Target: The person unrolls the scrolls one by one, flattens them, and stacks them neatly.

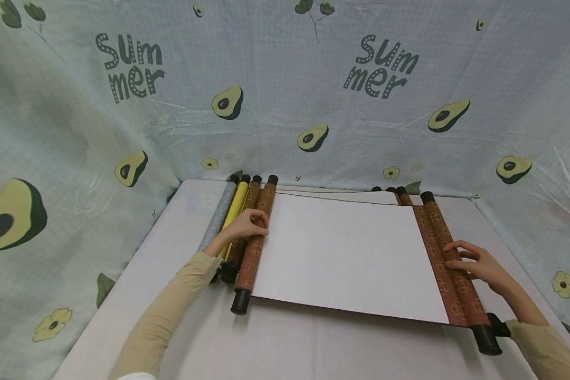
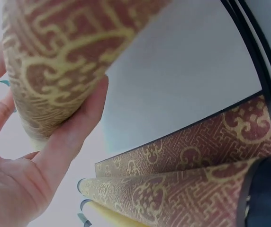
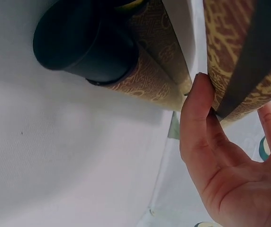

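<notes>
A partly unrolled scroll (image 1: 342, 253) with a blank white sheet and red-brown, gold-patterned rollers spans the space between both hands. My left hand (image 1: 249, 224) grips its left roller (image 1: 253, 257), thumb on one side and fingers on the other. On the right, my right hand (image 1: 481, 264) holds the thicker right roller (image 1: 458, 274) from its outer side. In the left wrist view, the gripped roller (image 2: 69, 56) is raised above another patterned scroll (image 2: 187, 194). The right wrist view also shows the held roller (image 3: 230, 52) apart from a lower scroll (image 3: 147, 78).
Beside the left roller lie a grey roll (image 1: 218, 215), a yellow roll (image 1: 237, 202) and a brown patterned roll (image 1: 250, 195), partly under the held scroll. The white table (image 1: 180, 301) meets a hanging cloth (image 1: 275, 63) printed with avocados at the back and sides.
</notes>
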The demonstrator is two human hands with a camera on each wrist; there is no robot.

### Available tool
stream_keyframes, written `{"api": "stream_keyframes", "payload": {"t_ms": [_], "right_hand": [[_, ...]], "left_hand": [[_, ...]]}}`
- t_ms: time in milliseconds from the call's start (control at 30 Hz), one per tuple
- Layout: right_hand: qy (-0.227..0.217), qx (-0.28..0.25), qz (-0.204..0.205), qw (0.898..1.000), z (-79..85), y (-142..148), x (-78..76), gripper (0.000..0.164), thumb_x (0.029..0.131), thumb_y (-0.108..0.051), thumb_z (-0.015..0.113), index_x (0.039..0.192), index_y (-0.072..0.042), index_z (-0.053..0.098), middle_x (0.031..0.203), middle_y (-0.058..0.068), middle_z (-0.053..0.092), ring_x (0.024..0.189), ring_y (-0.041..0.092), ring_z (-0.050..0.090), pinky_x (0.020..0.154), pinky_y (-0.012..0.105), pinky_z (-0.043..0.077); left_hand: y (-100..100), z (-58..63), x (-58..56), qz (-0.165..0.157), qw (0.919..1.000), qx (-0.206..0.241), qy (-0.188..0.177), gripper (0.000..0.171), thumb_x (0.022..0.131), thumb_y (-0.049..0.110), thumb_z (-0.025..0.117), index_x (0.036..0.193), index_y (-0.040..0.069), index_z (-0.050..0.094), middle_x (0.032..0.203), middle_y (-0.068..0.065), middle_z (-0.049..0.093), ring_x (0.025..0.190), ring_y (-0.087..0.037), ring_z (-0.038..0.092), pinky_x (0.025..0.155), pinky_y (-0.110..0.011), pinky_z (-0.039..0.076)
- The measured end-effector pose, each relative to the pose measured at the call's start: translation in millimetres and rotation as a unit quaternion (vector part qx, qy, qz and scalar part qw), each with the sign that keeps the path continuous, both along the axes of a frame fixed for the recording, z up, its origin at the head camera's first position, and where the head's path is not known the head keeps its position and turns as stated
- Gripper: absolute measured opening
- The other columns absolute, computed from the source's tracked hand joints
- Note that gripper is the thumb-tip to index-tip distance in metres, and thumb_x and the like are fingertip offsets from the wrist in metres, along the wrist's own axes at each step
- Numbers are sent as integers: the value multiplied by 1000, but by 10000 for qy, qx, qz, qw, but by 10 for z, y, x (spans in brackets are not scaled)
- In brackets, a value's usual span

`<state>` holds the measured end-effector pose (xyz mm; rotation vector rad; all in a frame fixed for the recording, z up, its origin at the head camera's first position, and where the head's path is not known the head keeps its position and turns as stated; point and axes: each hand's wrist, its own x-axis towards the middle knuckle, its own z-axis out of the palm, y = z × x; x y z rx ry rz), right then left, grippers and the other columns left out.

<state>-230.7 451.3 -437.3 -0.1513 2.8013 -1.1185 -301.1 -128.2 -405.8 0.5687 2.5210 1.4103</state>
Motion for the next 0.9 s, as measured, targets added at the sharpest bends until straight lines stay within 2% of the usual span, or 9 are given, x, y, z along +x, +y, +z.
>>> {"api": "stream_keyframes", "payload": {"t_ms": [100,133,167,233,367,533,600,767,900], "right_hand": [[-5,-11,112,9999,252,-186,140,36,85,-28,59,116,-13,50,107,-21,42,105,38,43,61,44,47],[-35,-15,56,10000,304,-234,174,36,85,-28,59,115,-13,50,105,-25,39,106,39,42,62,44,47],[-59,-4,73,10000,341,-265,198,36,85,-28,59,115,-11,49,105,-25,38,106,43,41,64,44,47],[-100,-2,60,9999,355,-284,214,37,85,-27,59,116,-9,48,106,-22,39,107,43,41,65,45,48],[-107,-23,-40,9999,143,-111,118,43,84,-37,59,118,-13,48,112,-11,43,108,41,40,63,43,47],[-117,-47,-142,9998,-273,253,-86,55,79,-50,58,122,-17,45,115,-12,41,110,38,40,63,42,47],[-79,40,-120,9999,-385,353,-147,56,80,-49,58,123,-17,45,117,-11,41,107,28,44,63,41,47],[-33,120,-77,9999,-522,481,-222,53,80,-49,58,124,-20,45,117,-12,42,93,-1,43,63,40,47],[-39,129,-78,9999,-536,481,-224,52,81,-46,59,124,-20,45,117,-11,42,93,-3,40,63,41,47]], "left_hand": [[-12,-15,-4,11,9999,103,61,21,70,5,73,82,-4,58,78,-13,56,61,-14,39,57,-25,35],[-17,-17,-3,5,9999,143,62,22,69,6,74,81,-4,57,76,-12,55,60,-14,39,57,-25,35],[-22,-18,-2,-20,9998,184,46,23,69,6,74,80,-4,57,74,-11,54,59,-14,39,56,-25,35],[-34,-21,0,-51,9997,233,28,22,69,5,73,80,-3,56,74,-8,53,58,-13,40,55,-25,35],[-69,-39,-5,-136,9994,324,51,20,71,0,70,80,-5,52,76,-11,51,56,-12,38,54,-25,34],[-108,-41,-9,-194,9989,406,124,17,73,-5,65,81,-6,51,74,-10,49,54,-12,34,51,-25,32],[-113,-29,-7,-192,9989,414,81,14,74,-5,63,83,-7,52,73,-7,50,54,-12,36,51,-24,33],[-113,26,17,-191,9991,360,-117,13,77,-6,59,88,-11,53,74,-8,54,55,-11,40,51,-24,35],[-99,120,65,-172,9992,340,-114,13,77,-8,58,88,-14,54,78,-17,55,57,-13,40,54,-25,35]]}}
